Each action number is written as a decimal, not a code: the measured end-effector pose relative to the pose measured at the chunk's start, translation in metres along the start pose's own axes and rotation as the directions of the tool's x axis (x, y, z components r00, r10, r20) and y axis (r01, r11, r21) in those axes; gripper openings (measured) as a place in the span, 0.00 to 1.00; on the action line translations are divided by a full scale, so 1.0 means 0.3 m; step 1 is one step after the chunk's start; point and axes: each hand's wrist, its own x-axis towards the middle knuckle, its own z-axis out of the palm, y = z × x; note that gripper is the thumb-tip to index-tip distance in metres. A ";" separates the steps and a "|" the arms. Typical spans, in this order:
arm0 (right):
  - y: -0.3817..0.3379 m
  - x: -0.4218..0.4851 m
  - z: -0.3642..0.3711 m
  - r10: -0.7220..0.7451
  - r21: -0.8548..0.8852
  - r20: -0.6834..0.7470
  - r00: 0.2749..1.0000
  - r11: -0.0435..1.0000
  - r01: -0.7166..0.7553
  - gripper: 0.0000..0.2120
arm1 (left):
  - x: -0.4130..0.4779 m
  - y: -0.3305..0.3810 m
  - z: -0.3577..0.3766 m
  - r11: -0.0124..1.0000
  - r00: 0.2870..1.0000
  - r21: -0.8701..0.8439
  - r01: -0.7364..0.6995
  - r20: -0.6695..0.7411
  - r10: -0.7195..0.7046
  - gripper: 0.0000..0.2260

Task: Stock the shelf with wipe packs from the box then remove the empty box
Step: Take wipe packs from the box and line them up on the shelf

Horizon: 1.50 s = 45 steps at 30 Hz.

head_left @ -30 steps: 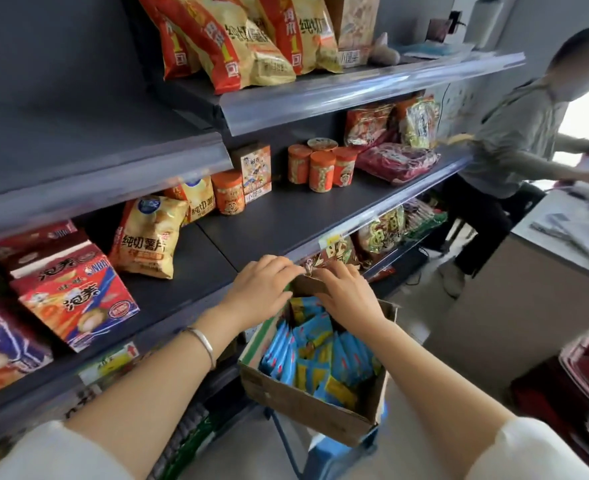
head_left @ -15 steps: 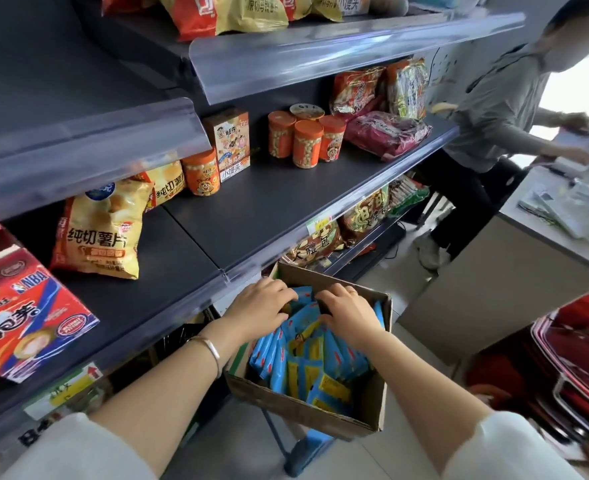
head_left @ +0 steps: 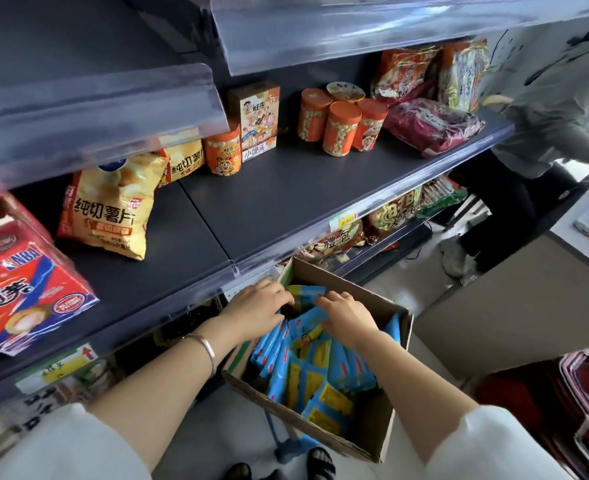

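Note:
An open cardboard box (head_left: 379, 431) sits below the shelf edge on a blue stool. It holds several blue and yellow wipe packs (head_left: 317, 372) standing on edge. My left hand (head_left: 256, 313) and my right hand (head_left: 346, 315) are both inside the box at its far end. Their fingers curl over the tops of the packs there, gripping a bunch between them. The dark grey shelf (head_left: 286, 199) just above the box has a bare stretch in its middle.
On that shelf stand yellow chip bags (head_left: 109, 209), orange jars (head_left: 341, 128), a small carton (head_left: 256, 121) and a red snack box (head_left: 23, 289). A person in grey (head_left: 545, 109) stands at the right by a counter (head_left: 514, 306). Red baskets (head_left: 587, 403) sit lower right.
The view has dropped and moved closer to the box. Both hands went from the box's far flap down onto the packs and drew together over them.

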 end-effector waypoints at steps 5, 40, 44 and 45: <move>0.067 0.064 0.045 -0.110 -0.017 0.043 0.993 0.994 0.111 0.21 | 0.014 0.022 0.051 0.990 0.990 -0.028 0.140 0.005 -0.140 0.15; 0.127 0.256 0.300 -0.273 -0.243 0.171 0.947 0.920 0.309 0.15 | 0.057 0.112 0.435 0.786 0.759 0.049 0.616 0.231 -0.609 0.07; 0.135 0.249 0.316 -0.280 -0.232 0.150 0.948 0.922 0.309 0.14 | 0.075 0.120 0.458 0.760 0.731 0.050 0.648 0.237 -0.640 0.09; 0.137 0.249 0.318 -0.282 -0.230 0.145 0.948 0.923 0.310 0.14 | 0.079 0.125 0.464 0.752 0.721 0.057 0.657 0.243 -0.649 0.11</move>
